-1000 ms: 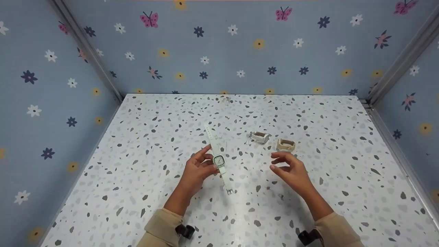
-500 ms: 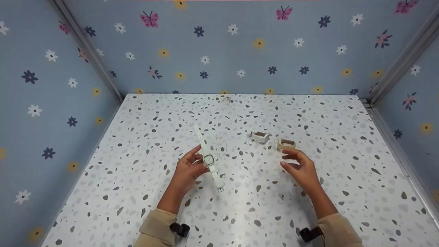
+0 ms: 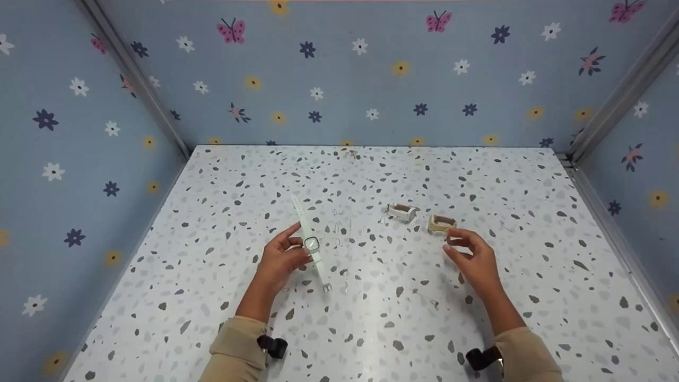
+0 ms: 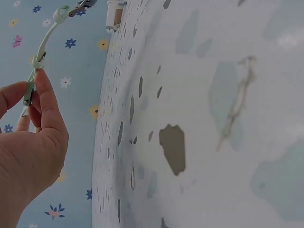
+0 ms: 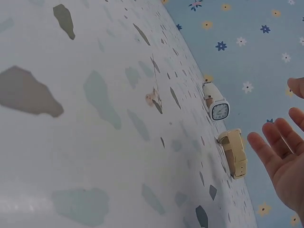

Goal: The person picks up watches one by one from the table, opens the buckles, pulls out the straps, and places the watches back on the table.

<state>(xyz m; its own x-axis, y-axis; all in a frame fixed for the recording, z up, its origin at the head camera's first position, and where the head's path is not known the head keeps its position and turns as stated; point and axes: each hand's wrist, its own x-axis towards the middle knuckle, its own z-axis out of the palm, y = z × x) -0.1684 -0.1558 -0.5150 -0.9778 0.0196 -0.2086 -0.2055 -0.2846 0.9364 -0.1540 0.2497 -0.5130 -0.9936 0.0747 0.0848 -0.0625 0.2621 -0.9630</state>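
Observation:
A pale green wristwatch (image 3: pixel 312 244) with its strap undone is pinched at the case by my left hand (image 3: pixel 278 262), held up over the table. Its strap runs out straight above and below the square dial, the buckle at the lower end. In the left wrist view, thumb and fingers grip the watch (image 4: pixel 29 88) by its case edge. My right hand (image 3: pixel 475 260) is in the air with loosely bent fingers and nothing in them. Just beyond its fingertips stands a beige watch (image 3: pixel 442 223), its strap closed in a loop. A white watch (image 3: pixel 401 212), also looped, lies left of that one.
The speckled white table (image 3: pixel 371 329) spans the area under both hands. Blue flowered panels (image 3: pixel 350 69) rise at the back and on both sides, joined by grey metal corner posts. A black camera mount sits at each wrist.
My left hand has carried the green watch leftward. My right hand has shifted right, close to the beige watch. Both looped watches stay where they were.

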